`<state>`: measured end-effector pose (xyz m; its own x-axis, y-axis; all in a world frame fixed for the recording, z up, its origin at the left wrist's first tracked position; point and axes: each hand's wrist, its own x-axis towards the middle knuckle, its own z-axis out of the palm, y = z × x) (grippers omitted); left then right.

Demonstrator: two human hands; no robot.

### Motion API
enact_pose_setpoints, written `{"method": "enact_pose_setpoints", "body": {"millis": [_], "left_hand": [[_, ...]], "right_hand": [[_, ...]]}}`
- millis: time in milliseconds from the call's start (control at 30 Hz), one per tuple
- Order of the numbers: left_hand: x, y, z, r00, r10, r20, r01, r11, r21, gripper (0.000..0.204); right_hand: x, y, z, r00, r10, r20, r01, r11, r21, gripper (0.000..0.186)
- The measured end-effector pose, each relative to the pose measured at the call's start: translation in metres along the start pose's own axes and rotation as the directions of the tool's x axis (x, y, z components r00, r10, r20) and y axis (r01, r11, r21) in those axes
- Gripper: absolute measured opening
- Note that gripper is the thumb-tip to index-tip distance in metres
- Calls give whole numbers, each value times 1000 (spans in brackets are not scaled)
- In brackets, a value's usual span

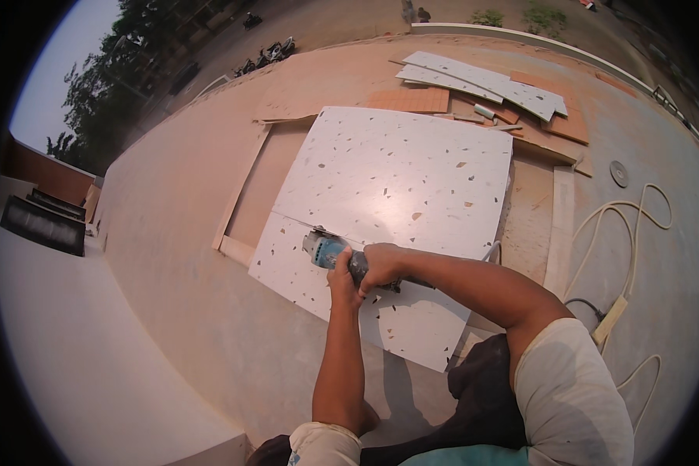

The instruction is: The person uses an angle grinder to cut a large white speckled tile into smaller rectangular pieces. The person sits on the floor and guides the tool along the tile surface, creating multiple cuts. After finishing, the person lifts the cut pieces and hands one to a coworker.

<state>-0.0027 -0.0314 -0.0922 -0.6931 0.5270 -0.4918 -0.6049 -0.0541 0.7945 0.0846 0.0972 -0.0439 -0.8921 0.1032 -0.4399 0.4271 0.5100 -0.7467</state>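
Note:
A large white terrazzo-look tile [388,167] with dark and brown flecks lies flat in front of me. On its nearer part is a blue and black angle grinder [330,252], its head toward the left. My left hand [343,283] is wrapped round the grinder's body from the near side. Just right of it, my right hand [382,266] grips the dark rear part of the same tool. A thin dark line crosses the tile from its left edge to the grinder's head. The grinder's disc is mostly hidden.
The tile rests on a board frame [245,186]. Cut tile strips [481,78] and orange tiles [408,101] lie beyond it. To the right are a loose grey disc [619,174], a looping cream cable [633,233] and an extension socket [610,320]. A white wall [70,334] bounds the left.

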Motion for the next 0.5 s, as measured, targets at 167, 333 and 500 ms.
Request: {"method": "enact_pose_setpoints", "body": {"millis": [167,333,500], "left_hand": [[2,-1,-2,1000,-2,10,2,1000,3,26],[1,0,-1,1000,-13,-6,14,999,31,28],[4,0,-4,1000,-16,3,16,1000,19,29]], "right_hand": [[-4,-2,-3,1000,-12,21,12,1000,9,69],[0,1,0,1000,-16,15,16,1000,18,66],[0,0,-1,1000,0,11,0,1000,-3,66]]}}
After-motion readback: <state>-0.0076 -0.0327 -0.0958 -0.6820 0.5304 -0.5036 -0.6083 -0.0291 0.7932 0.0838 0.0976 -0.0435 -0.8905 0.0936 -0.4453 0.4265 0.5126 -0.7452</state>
